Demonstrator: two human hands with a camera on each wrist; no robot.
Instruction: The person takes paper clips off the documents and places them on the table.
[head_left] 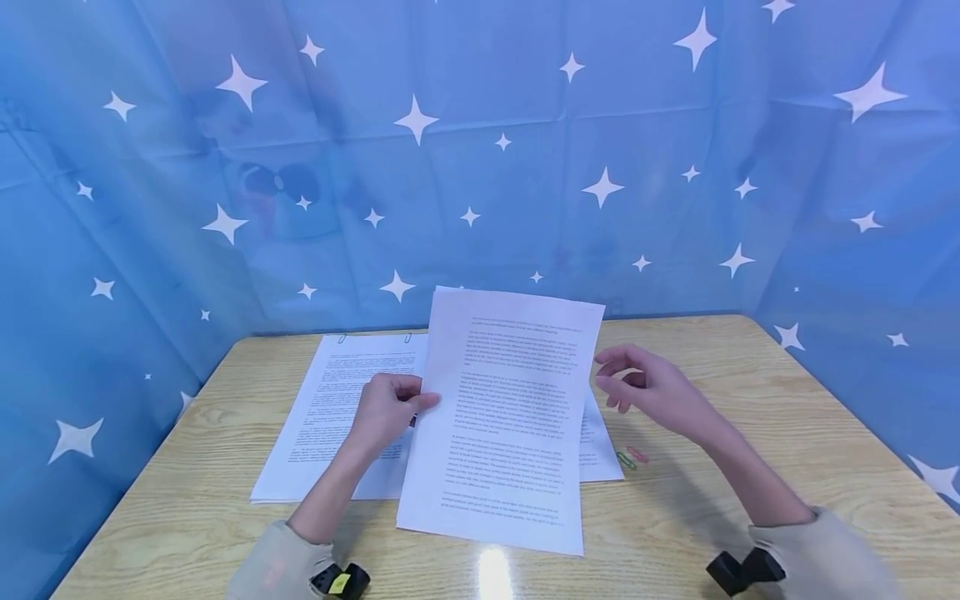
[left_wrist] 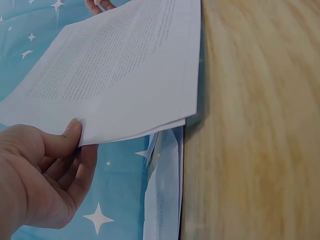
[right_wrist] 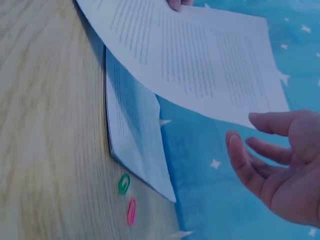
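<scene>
My left hand pinches a thin sheaf of printed paper by its left edge, thumb on the front face and fingers behind. The sheaf is raised off the table and tilted toward me; in the left wrist view its lower edge shows more than one sheet. My right hand hovers just beyond the right edge, fingers loosely bent. A small gap between its fingertips and the paper shows in the right wrist view, so that hand holds nothing.
Printed papers lie on the wooden table, left and behind the sheaf, with clips along their top edge. More paper shows at right. Beside it lie a green paper clip and a pink paper clip. A starry blue curtain stands behind.
</scene>
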